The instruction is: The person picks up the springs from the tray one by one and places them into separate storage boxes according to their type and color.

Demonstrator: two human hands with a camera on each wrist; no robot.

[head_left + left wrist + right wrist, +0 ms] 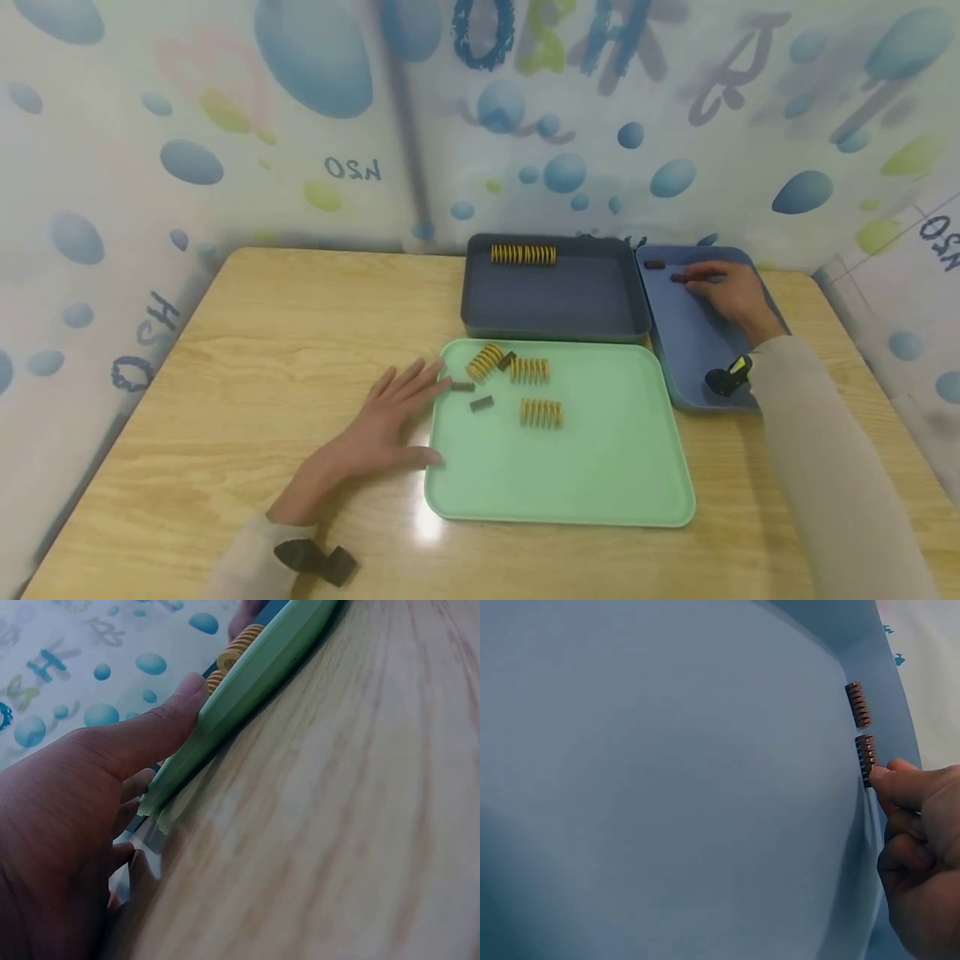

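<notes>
Springs are the small things here, but the wooden tabletop [247, 350] carries everything, so start there. On it, near the person, lies a pale green tray [600, 467]; the left hand [375, 429] rests flat with fingers spread, its tips against that tray's left rim. Beyond it stands a dark grey bin [555, 321] with one long yellow spring [523, 254] against its far wall, and to the right a blue tray [690, 350]. The right hand [731, 292] reaches into the blue tray's far end, fingertips pinching a short dark spring [865, 756]; a second dark spring [858, 703] lies just beyond it. On the green tray sit three yellow springs [540, 412] and some small dark ones [482, 404]. Such a spring looks light and stiff, prone to roll, best pinched across its middle coils.
</notes>
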